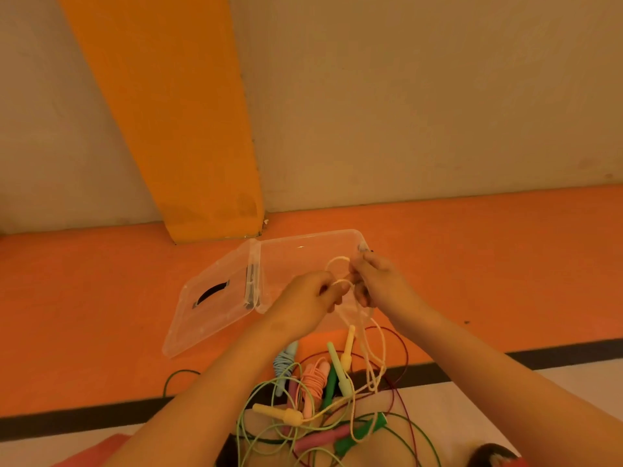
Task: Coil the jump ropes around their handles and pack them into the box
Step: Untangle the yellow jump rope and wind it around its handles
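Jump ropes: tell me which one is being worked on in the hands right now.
The pale cream rope, looped between left hand and right hand above the clear box. The others lie loose in the pile below.

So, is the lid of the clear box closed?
No, the lid lies flipped open flat on the orange floor, left of the clear box.

An orange floor mat point(472, 251) meets a beige wall point(404, 96) bearing an orange stripe point(168, 112).

Your left hand point(305, 299) and right hand point(372, 281) meet, forearms extended, fingers seemingly curled closed in pinches.
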### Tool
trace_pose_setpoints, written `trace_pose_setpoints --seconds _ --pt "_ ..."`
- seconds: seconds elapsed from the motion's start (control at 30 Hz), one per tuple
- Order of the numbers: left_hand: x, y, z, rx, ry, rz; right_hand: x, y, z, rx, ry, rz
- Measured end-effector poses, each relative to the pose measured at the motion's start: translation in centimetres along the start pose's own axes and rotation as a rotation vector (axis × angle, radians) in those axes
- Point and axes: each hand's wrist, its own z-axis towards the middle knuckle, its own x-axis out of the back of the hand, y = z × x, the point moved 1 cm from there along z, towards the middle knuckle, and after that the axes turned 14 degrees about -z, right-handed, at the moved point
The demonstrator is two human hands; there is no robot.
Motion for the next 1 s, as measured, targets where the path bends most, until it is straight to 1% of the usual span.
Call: trace_pose_setpoints --seconds 0.03,0.1,0.17,0.2,0.27,0.3,0.37,0.47,0.53,0.57,0.63,0.7,0.83,0.87,0.93,0.97,1.0 --pt "0.2 0.2 0.0 -0.025 0.004 -0.057 0.2 0.1 0.1 -0.005 -0.011 0.009" --pt "0.8 1.1 -0.1 -0.093 0.089 -0.201 0.6 0.7 0.0 -0.027 -0.1 -0.022" --pt "1.7 1.6 0.0 -0.137 0.256 -0.357 0.5 1.7 -0.1 -0.063 -0.191 -0.133" --pt "2.4 1.4 0.2 -0.156 0.349 -0.418 0.5 2.2 -0.2 -0.08 -0.204 -0.182" --pt "3.5 1.0 0.6 -0.153 0.484 -0.494 0.6 2.9 -0.2 -0.104 -0.153 -0.226" --pt "3.8 0.8 0.6 -0.131 0.506 -0.484 0.8 2.9 -0.1 -0.105 -0.111 -0.209" --pt "3.6 0.5 0.6 -0.068 0.462 -0.367 1.2 2.4 0.1 -0.088 -0.047 -0.114" --pt "1.5 0.2 0.5 -0.026 0.246 -0.175 1.1 0.8 0.3 -0.019 -0.03 -0.001" --pt "0.1 0.0 0.5 -0.061 0.119 -0.059 0.7 -0.1 0.1 0.026 -0.04 0.04" --pt "-0.3 0.1 0.5 -0.07 0.077 -0.023 0.6 -0.3 0.0 0.042 -0.042 0.052" --pt "-0.3 0.0 0.5 -0.074 0.035 -0.036 0.6 -0.4 -0.1 0.045 -0.053 0.072" --pt "0.2 0.3 0.5 -0.101 0.068 -0.087 0.9 0.1 0.0 0.015 -0.105 0.072" --pt "1.5 1.3 0.3 -0.192 0.322 -0.255 1.1 2.4 0.2 -0.099 -0.247 -0.126" --pt "1.8 1.6 0.2 -0.204 0.388 -0.31 1.1 3.0 0.3 -0.121 -0.251 -0.165" --pt "2.3 1.8 0.1 -0.207 0.493 -0.428 1.5 3.6 0.5 -0.156 -0.192 -0.198" --pt "2.5 1.8 0.0 -0.193 0.504 -0.448 1.7 3.6 0.7 -0.164 -0.146 -0.183" --pt "2.4 1.6 0.0 -0.159 0.472 -0.42 2.0 3.4 0.9 -0.162 -0.105 -0.153"
